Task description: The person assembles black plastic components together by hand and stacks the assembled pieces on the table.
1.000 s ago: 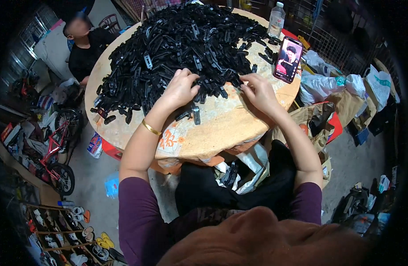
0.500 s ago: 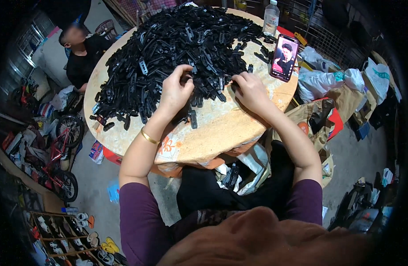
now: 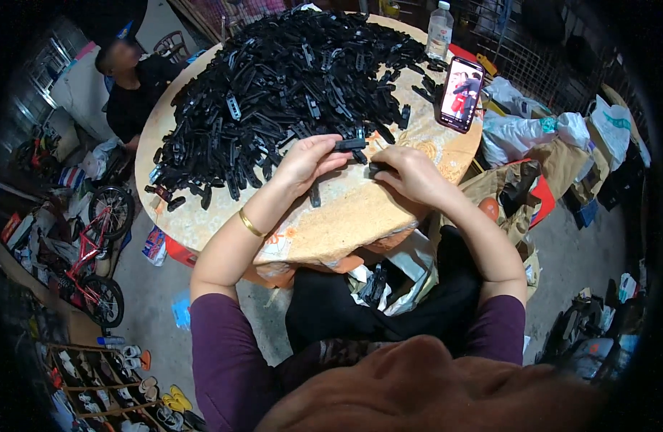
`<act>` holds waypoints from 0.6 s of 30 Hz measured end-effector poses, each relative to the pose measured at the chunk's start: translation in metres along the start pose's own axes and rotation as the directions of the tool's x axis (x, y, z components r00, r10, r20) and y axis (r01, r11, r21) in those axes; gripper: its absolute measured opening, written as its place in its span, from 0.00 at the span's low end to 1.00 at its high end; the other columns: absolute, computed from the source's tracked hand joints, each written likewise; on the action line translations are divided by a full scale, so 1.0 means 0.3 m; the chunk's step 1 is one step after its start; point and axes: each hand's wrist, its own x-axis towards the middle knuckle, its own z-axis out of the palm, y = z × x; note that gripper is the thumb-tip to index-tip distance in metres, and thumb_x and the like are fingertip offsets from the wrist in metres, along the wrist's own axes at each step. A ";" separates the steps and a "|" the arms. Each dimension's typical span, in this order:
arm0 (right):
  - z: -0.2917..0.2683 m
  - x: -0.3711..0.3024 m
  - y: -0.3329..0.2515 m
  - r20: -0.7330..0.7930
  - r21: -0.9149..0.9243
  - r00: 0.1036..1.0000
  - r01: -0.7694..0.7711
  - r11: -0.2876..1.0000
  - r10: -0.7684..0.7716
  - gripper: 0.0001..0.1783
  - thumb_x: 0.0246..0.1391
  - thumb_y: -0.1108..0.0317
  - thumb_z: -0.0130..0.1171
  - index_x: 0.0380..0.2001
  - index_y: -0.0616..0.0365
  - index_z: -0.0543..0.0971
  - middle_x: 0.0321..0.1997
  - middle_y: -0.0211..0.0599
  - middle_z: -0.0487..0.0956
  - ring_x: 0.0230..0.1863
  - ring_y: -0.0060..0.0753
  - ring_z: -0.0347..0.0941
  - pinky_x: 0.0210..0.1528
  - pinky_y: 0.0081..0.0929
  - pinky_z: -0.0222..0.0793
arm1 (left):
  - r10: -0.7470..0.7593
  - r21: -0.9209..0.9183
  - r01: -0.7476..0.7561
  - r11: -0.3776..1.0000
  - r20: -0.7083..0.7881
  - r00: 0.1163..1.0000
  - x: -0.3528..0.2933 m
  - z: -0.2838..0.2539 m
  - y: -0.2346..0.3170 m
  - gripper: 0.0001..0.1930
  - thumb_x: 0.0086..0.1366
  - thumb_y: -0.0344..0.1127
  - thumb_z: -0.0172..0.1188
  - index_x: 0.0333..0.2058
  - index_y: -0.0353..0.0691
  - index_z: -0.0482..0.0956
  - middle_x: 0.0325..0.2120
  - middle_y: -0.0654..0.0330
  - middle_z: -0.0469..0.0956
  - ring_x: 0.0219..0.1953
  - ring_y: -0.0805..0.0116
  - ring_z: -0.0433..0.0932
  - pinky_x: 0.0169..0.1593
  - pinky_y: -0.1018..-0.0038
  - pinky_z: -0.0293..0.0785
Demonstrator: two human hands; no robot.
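A large heap of black plastic parts (image 3: 274, 93) covers much of the round table (image 3: 331, 237). At its near edge my left hand (image 3: 308, 164) pinches one long black plastic part (image 3: 351, 145) between thumb and fingers, its far end pointing right. My right hand (image 3: 414, 175) is just beside it, fingers curled and closed over the tabletop. Something small and dark shows under those fingertips, too hidden to name. Another black part (image 3: 315, 196) lies on the cloth below my left hand.
A phone (image 3: 461, 93) stands on the table's right side, near a clear bottle (image 3: 439, 30). Another person (image 3: 126, 83) is at the table's far left. Below the table edge, an open bag (image 3: 400, 284) sits by my lap. Plastic sacks (image 3: 519, 133) lie to the right.
My left hand has drawn back from the heap and now holds a black part out to the right. My right hand has come slightly nearer to me.
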 end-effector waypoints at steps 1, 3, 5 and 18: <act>0.000 -0.005 -0.017 -0.131 0.076 0.991 -0.013 0.997 0.023 0.17 0.39 0.72 0.61 0.36 0.61 0.74 0.34 0.43 0.76 0.38 0.46 0.71 0.39 0.35 0.68 | -0.005 0.006 0.005 1.000 -0.013 1.000 -0.003 0.008 -0.004 0.16 0.66 0.30 0.44 0.48 0.24 0.64 0.40 0.46 0.73 0.40 0.62 0.78 0.41 0.78 0.79; -0.003 0.004 -0.038 -0.257 0.153 0.965 -0.016 0.988 0.056 0.16 0.39 0.72 0.61 0.36 0.61 0.74 0.34 0.43 0.75 0.38 0.45 0.72 0.39 0.34 0.69 | -0.020 0.037 0.019 0.999 0.031 0.999 -0.003 0.015 -0.023 0.16 0.66 0.30 0.46 0.48 0.25 0.65 0.39 0.48 0.74 0.38 0.65 0.78 0.41 0.79 0.78; 0.001 0.023 -0.053 -0.442 -0.021 0.885 0.156 0.987 -0.150 0.16 0.40 0.70 0.61 0.36 0.60 0.75 0.34 0.42 0.75 0.37 0.43 0.72 0.37 0.32 0.69 | -0.033 0.066 0.027 0.997 0.096 0.995 -0.016 0.028 -0.036 0.15 0.66 0.31 0.46 0.48 0.26 0.66 0.38 0.51 0.74 0.37 0.68 0.78 0.41 0.79 0.78; 0.081 0.038 -0.068 -0.480 -0.320 0.799 0.225 0.920 -0.363 0.20 0.43 0.68 0.56 0.43 0.57 0.72 0.30 0.30 0.75 0.29 0.30 0.69 0.34 0.28 0.62 | 0.032 0.141 -0.069 0.988 0.247 0.969 -0.039 0.042 -0.074 0.15 0.59 0.27 0.56 0.46 0.31 0.71 0.38 0.57 0.75 0.39 0.70 0.76 0.45 0.77 0.75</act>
